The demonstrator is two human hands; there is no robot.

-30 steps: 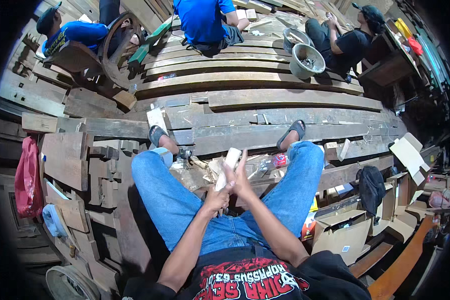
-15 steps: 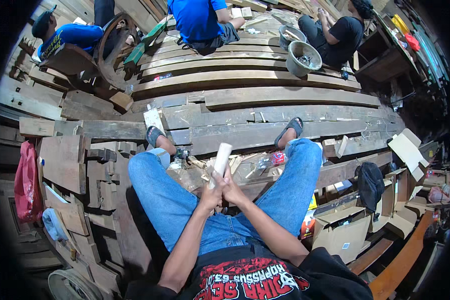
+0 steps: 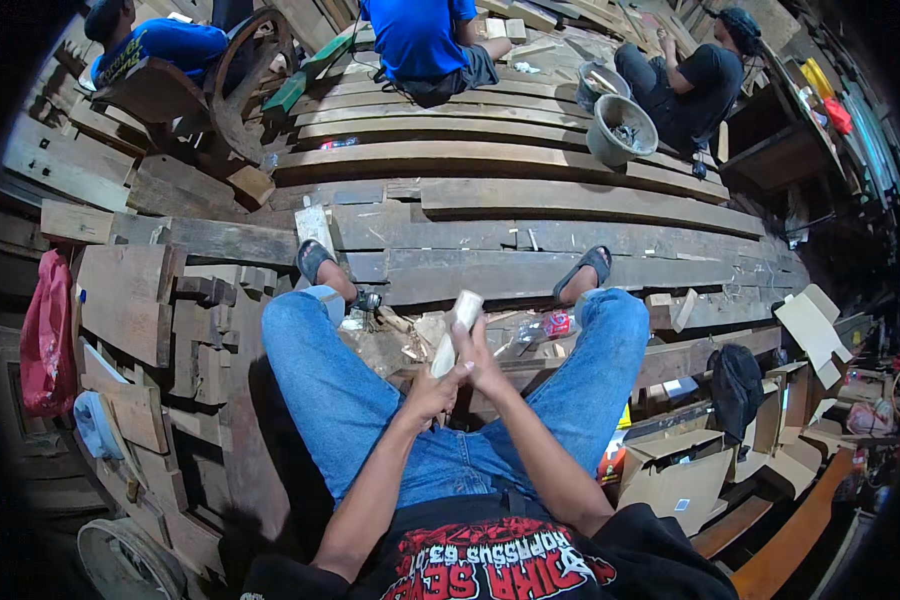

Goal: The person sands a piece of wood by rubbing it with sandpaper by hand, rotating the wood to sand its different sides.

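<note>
Between my knees I hold a pale, smooth-looking piece of wood (image 3: 444, 354), thick and roughly club-shaped. It slants up and away from me, its blunt far end leaning right. My left hand (image 3: 432, 392) is closed round its lower part, so that end is hidden. My right hand (image 3: 478, 362) is higher up on the right side, its blurred fingers pressed along the wood. Whether anything small is under those fingers, I cannot tell. Wood scraps (image 3: 425, 328) lie on the ground beyond my hands.
Long planks (image 3: 570, 235) cross the floor in front. Three people sit farther off. Buckets (image 3: 620, 132) stand near the right-hand person. Stacked timber (image 3: 120, 300) and a red cloth (image 3: 50, 340) are at left; an open cardboard box (image 3: 675, 480) and dark cap (image 3: 736, 385) at right.
My right hand has slid up along the wood and its fingers have straightened somewhat. The wood's upper end has shifted slightly right. The whole view has also moved a little.
</note>
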